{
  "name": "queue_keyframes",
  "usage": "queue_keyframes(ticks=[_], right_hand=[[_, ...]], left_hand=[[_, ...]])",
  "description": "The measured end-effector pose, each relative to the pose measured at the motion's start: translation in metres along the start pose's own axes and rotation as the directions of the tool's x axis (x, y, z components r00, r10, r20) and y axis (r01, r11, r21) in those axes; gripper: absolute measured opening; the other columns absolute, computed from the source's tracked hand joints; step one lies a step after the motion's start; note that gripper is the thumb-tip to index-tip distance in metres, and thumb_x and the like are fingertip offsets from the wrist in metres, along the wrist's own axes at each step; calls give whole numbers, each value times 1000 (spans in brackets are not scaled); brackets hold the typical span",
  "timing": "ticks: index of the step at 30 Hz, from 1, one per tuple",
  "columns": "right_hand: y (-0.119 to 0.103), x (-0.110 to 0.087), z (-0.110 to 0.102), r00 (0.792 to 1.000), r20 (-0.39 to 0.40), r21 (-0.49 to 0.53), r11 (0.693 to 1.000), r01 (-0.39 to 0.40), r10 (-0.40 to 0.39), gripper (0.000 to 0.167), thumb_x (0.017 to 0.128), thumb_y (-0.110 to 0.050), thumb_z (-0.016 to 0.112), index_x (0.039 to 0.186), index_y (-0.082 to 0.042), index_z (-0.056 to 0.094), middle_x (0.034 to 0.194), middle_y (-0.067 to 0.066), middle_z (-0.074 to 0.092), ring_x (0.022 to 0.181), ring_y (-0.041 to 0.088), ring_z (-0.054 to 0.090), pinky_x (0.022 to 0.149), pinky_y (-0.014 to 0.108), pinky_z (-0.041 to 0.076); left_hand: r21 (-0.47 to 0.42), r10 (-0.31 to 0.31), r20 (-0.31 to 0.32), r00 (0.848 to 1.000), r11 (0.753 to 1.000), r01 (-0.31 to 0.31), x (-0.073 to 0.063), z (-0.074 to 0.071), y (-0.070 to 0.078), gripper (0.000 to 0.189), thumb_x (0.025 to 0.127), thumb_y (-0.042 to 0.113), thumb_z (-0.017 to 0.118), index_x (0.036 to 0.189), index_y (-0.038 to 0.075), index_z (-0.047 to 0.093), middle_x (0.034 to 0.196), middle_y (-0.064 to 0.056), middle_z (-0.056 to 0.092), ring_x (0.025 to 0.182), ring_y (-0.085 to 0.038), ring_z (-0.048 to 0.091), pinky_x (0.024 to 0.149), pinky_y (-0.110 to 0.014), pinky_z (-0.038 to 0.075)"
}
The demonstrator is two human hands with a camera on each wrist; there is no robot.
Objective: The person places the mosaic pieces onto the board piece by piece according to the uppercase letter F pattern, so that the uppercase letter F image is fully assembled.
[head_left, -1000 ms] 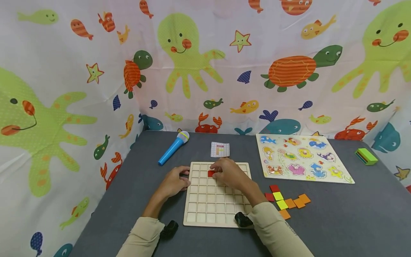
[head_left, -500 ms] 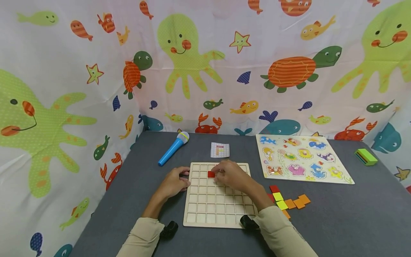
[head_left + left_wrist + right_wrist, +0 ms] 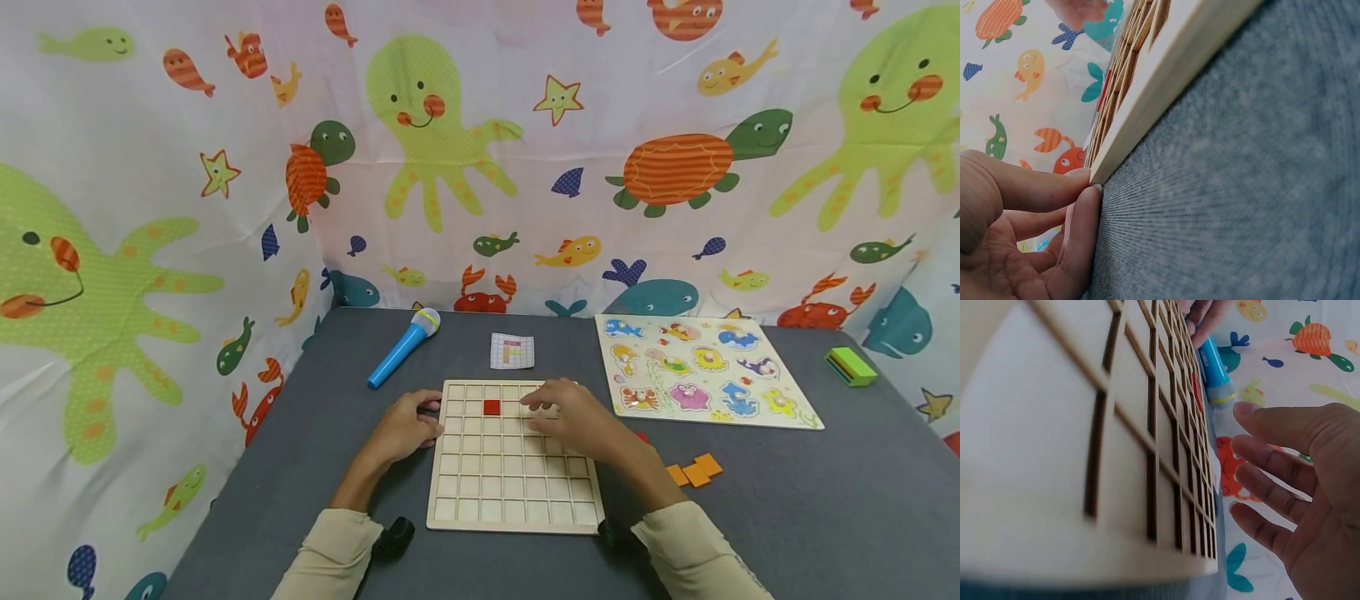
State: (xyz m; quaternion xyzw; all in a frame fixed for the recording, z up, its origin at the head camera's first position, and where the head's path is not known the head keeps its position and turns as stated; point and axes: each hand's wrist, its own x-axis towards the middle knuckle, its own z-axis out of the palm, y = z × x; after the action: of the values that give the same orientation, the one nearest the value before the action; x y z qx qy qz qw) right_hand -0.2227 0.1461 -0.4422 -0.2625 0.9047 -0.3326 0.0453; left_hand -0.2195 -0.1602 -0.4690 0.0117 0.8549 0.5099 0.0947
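A wooden grid board (image 3: 480, 486) lies on the grey table, with one red square tile (image 3: 491, 407) in a cell of its second row. My left hand (image 3: 402, 429) pinches the board's left edge between thumb and finger; the left wrist view shows the fingertips (image 3: 1079, 181) right at its corner. Over the board's upper right part hovers my right hand (image 3: 573, 419), fingers loosely spread. Nothing sits between its thumb and fingers (image 3: 1272, 462) in the right wrist view. Behind the board lies a small printed grid card (image 3: 512, 352).
Orange tiles (image 3: 694, 474) lie right of the board, and the right forearm hides the other loose tiles there. A blue toy microphone (image 3: 403, 348) is at the back left. An animal puzzle board (image 3: 701, 367) and a green block-shaped eraser (image 3: 851, 367) stand at the back right.
My right hand has come away from the red tile and moved right across the board, leaving the tile in its cell. The left hand has stayed at the board's edge.
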Motion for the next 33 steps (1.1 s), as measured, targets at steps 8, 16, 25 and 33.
queue_keyframes(ticks=[8,16,25,33], right_hand=[[10,-23,-12,999,-26,-32,999,-26,26,30,100,-16,74,129,-8,75,119,4,71,107,23,63,92,46,56],[23,-40,-23,998,-18,-79,995,-59,58,34,98,-20,77,131,-9,75,112,3,70,103,24,61,90,45,56],[38,-56,-36,996,-11,-89,992,-86,85,35,97,-25,79,129,-10,76,122,3,72,114,27,62,101,58,54],[46,-67,-45,994,6,-69,991,-112,113,39,96,-25,80,131,-8,74,123,4,72,113,27,63,101,58,55]], left_hand=[[-12,-1,1,1000,1000,1,-1,0,0,55,91,-5,73,145,0,60,130,-17,62,99,-20,68,74,-35,64],[-21,-14,9,1000,1000,14,-1,-2,1,56,92,-5,73,146,1,60,132,-16,61,99,-20,67,76,-35,64],[-22,-26,13,1000,999,26,-1,-1,0,56,93,-4,72,147,3,60,134,-15,60,100,-21,67,77,-36,64],[-30,-23,21,1000,999,24,-1,-3,1,56,93,-4,72,147,2,59,134,-16,61,99,-21,67,76,-35,64]])
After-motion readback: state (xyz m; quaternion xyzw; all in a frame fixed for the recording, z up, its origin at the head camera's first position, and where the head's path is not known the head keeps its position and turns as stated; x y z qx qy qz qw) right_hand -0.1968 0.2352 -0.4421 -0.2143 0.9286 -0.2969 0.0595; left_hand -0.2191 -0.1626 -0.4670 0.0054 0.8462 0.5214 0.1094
